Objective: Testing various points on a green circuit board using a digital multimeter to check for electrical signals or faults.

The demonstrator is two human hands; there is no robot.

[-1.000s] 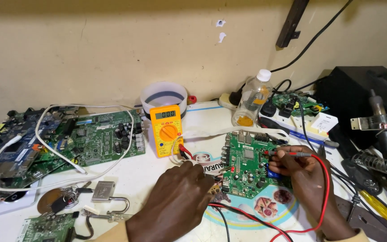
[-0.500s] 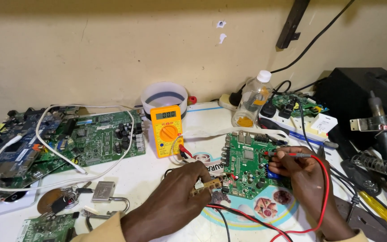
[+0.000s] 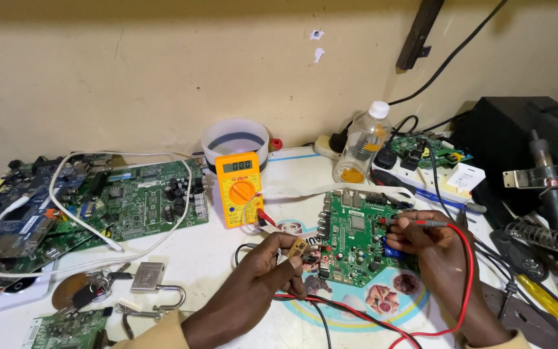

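Observation:
A green circuit board [image 3: 356, 236] lies on the white table in front of me. My right hand [image 3: 431, 242] rests on the board's right edge and pinches a red meter probe [image 3: 414, 223], whose tip lies across the board. At the board's left edge, my left hand [image 3: 272, 271] holds a small tan part [image 3: 297, 247] between its fingertips. A yellow multimeter [image 3: 240, 187] stands behind my left hand, its red lead [image 3: 460, 284] looping round my right wrist.
A large green board [image 3: 130, 203] with white cables lies at the left, a padlock [image 3: 153, 281] and keys nearer me. A plastic bottle [image 3: 360, 145] and white tub [image 3: 235, 141] stand at the back. A soldering iron on its stand [image 3: 550, 207] is at the right.
My left hand has drawn back toward me and turned, bringing the small tan part into view at the board's left edge. My right hand has stayed on the probe.

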